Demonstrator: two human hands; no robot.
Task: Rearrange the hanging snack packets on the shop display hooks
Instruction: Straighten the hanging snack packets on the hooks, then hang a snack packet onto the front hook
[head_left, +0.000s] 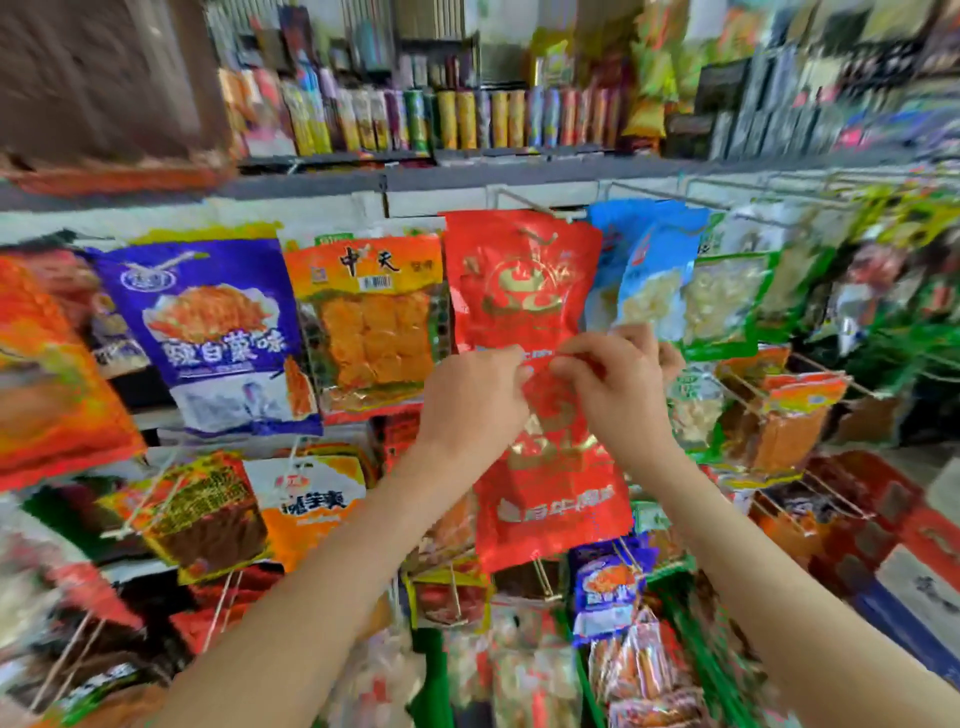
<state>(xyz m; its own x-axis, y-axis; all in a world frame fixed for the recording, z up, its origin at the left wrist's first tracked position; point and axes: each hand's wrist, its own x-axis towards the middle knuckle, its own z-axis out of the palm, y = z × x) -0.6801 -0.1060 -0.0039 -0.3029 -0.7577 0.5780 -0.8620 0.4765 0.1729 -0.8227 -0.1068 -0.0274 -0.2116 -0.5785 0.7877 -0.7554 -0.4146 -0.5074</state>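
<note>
Snack packet, red, hangs below the left grip and right grip, both pinching its top edge, just under a hooked red packet.

Red, gold-printed packet; purple packet.

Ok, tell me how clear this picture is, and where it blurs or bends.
Head view: sharpest in the middle, where the left hand and right hand pinch the red packet; the purple packet is readable; the outer edges smear into streaks; the shelf edge curves slightly, likely from the wide lens; light is even, with no hard shadows or strong glare.
</note>
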